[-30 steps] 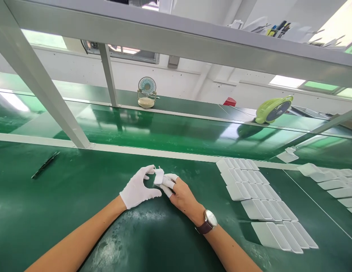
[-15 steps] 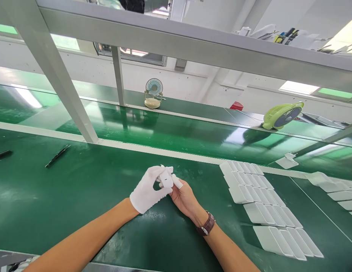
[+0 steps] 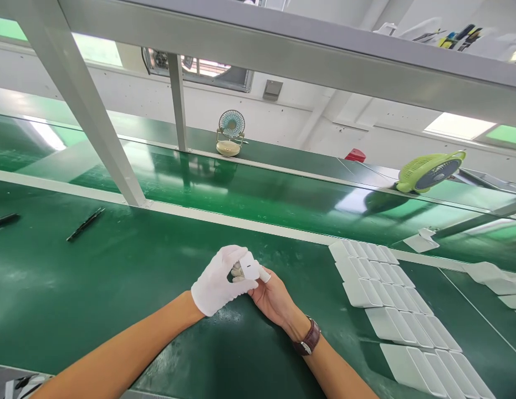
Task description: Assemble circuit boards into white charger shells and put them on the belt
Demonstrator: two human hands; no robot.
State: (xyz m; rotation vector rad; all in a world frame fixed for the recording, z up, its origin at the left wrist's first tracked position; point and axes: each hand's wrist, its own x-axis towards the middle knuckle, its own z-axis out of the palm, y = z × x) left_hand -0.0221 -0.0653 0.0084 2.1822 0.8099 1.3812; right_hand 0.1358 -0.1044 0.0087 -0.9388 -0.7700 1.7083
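My left hand (image 3: 220,281), in a white glove, is closed on a small white plastic piece (image 3: 250,266) with a short dark slot on its face. My right hand (image 3: 271,293) wears white covers on its fingertips and a brown watch at the wrist. Its fingers meet the same piece from the right, so both hands grip it above the green bench. The back of the piece and some fingertips are hidden by the hands. To the right lie rows of white plastic trays or covers (image 3: 401,321), tilted and overlapping.
Tweezers (image 3: 85,224) and a dark pen-like tool (image 3: 5,220) lie on the left of the green bench (image 3: 128,271). Beyond a white ledge stand a small fan (image 3: 230,133) and a green fan (image 3: 430,172). A grey shelf beam (image 3: 282,47) crosses overhead. More white parts (image 3: 494,280) lie far right.
Between my hands the white piece has turned, so its slotted face shows more fully. The right hand has shifted slightly right and down. The camera view has tilted a little.
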